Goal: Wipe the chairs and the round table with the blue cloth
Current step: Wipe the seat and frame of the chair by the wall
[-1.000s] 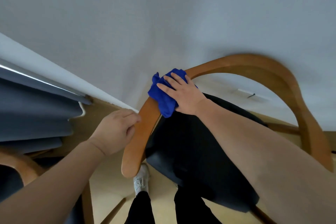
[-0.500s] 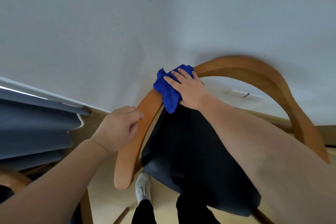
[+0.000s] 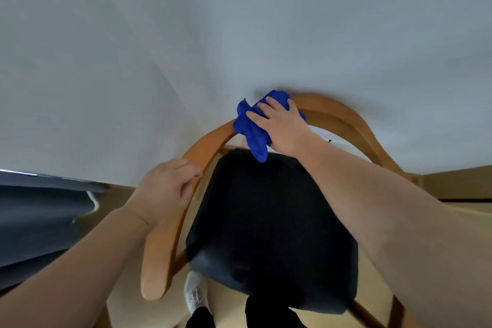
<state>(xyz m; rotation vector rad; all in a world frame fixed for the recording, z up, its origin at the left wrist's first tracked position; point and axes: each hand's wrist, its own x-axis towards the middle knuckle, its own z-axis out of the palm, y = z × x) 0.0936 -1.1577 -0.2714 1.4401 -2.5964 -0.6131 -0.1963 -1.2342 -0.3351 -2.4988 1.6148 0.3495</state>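
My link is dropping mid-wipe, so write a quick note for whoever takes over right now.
Left hand grips the wooden rail on the chair's left stretch.
Right hand presses the blue cloth onto the top of the rail's curve, above the black seat.
Done: wiping is under way; how much is clean cannot be told.
Left: rest of this rail, other chairs, the round table, not in view.

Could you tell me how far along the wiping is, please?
Done: nothing can be confirmed clean. In hand: the right hand presses the cloth on top of the chair rail; the left hand holds its left side. Left, likely: the rail's right side, the seat, and the table, not in view.
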